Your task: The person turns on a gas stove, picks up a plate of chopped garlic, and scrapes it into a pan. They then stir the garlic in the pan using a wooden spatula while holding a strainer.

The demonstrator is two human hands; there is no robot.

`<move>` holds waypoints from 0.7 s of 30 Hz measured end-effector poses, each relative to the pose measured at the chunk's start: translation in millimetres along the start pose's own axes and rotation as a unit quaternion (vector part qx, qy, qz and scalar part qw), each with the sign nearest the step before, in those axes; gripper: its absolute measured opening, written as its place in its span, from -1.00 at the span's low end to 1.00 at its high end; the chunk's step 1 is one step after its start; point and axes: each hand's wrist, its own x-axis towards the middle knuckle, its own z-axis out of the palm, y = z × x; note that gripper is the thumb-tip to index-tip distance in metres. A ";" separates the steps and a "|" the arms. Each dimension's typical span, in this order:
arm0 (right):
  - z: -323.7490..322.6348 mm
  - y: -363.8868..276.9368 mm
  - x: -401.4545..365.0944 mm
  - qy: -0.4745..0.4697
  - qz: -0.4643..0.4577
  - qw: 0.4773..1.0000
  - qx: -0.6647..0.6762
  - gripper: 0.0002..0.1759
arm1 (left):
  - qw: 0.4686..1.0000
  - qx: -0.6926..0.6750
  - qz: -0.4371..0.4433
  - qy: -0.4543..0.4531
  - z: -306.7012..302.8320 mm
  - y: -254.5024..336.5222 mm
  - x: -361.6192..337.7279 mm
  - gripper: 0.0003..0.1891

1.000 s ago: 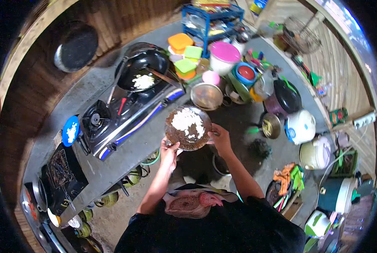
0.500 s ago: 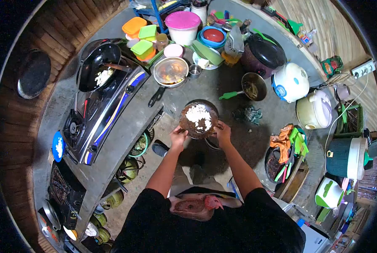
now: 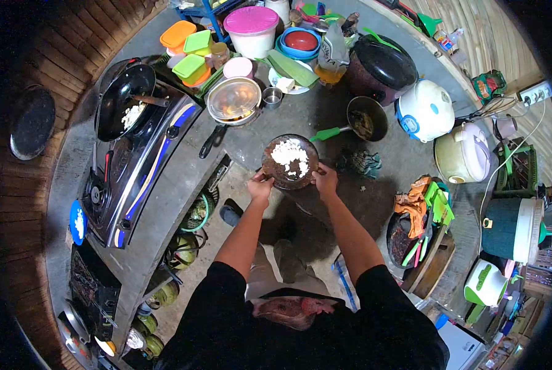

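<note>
Both my hands hold a round, dark brown dish (image 3: 278, 176) in front of my body, near the counter edge. White chopped pieces (image 3: 289, 155) lie in a heap on it; their kind I cannot make out. My left hand (image 3: 260, 187) is closed on the dish's left rim, and my right hand (image 3: 325, 180) grips the right rim. Ahead and to the left of the dish sits a pan with a glass lid (image 3: 233, 100). A small pot (image 3: 367, 118) with a green handle stands ahead to the right.
At left, a wok (image 3: 125, 102) with white pieces and a wooden-handled utensil sits on the gas stove (image 3: 141, 185). A blue plate (image 3: 78, 222) lies beside it. A crumpled cloth (image 3: 367, 164), rice cooker (image 3: 425, 114) and stone mortar (image 3: 402, 242) with utensils are to the right.
The view has shifted, so the surroundings sit slightly left. The dish has moved slightly away from my body, still in both hands, with the white pieces on it.
</note>
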 end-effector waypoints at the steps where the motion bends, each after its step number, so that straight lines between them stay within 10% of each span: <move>1: 0.3 -1.8 1.6 -0.001 0.005 1.000 -0.022 -0.57 | 0.999 0.020 0.028 -0.001 -0.7 -6.7 6.8 -0.51; 10: 10.6 -33.1 -26.0 0.060 -0.139 0.979 -0.133 -0.69 | 0.998 -0.052 -0.010 -0.013 -6.5 33.7 -18.3 -0.49; 21: 96.0 -107.6 -74.7 -0.146 -0.255 0.951 -0.096 -0.72 | 0.998 -0.005 0.041 -0.045 -93.3 113.5 -76.5 -0.63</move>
